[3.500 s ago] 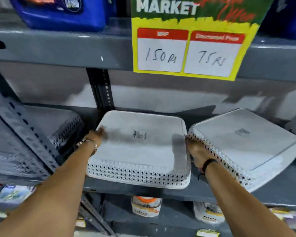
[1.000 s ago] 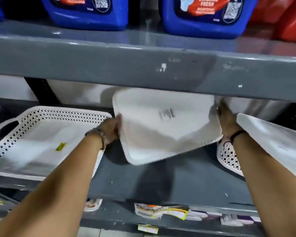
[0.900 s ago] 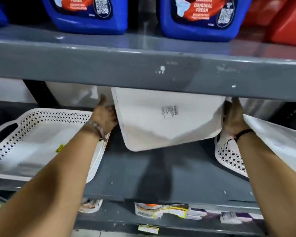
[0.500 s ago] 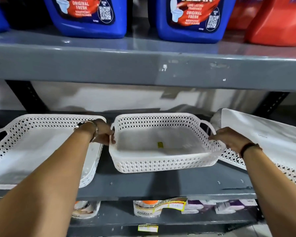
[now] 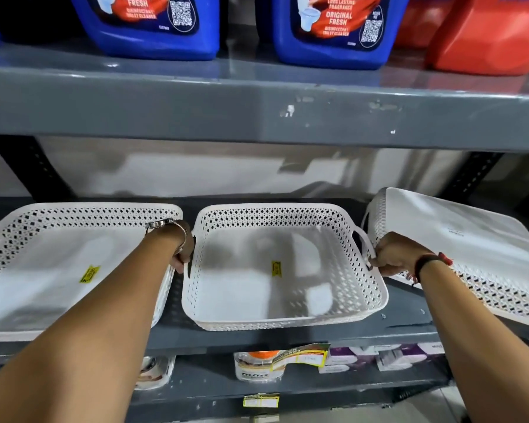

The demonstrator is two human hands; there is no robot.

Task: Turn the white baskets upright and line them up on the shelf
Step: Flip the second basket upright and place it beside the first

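Three white baskets: one (image 5: pixel 283 270) between the fingers of both hands, one (image 5: pixel 71 264) outside the left hand's fingers (image 5: pixel 177 264), one (image 5: pixel 471 254) overturned beyond the right hand's fingers (image 5: pixel 379 264). Two blue jugs (image 5: pixel 153 25), two red jugs (image 5: pixel 489 35).

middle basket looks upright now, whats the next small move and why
Probably let go of the middle basket and move both hands to the right basket. The middle one sits open side up beside the upright left basket, while the right one lies bottom up and tilted. Left hand and right hand grip the middle basket's handles.
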